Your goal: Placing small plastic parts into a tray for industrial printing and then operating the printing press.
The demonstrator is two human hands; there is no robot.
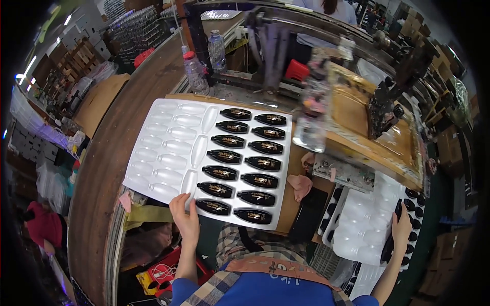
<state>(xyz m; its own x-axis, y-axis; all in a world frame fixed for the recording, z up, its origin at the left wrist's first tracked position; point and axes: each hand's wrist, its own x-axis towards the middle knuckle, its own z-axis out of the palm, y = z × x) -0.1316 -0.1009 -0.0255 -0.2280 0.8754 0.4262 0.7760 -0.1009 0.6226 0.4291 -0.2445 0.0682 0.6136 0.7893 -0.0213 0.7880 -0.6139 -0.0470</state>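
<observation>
A white molded tray (199,145) lies tilted on the bench before me. Its right part holds several glossy black oval pieces (219,173) with gold print; the hollows at its left hold none. My left hand (185,217) rests on the tray's near edge, thumb and fingers apart, beside the nearest black piece. Far to the right, my right hand (401,227) is closed around a dark glossy piece (388,249), mostly covered by the fingers. Beneath that hand sits a second white tray (354,222), with more black pieces along its right side.
A wooden-framed printing screen (377,122) on a machine stands at the right, partly blurred. Clear plastic bottles, one a red-capped bottle (195,71), stand behind the tray. A pink cloth (300,186) and a black flat block (309,214) lie right of it. Another person (326,10) is beyond the machine.
</observation>
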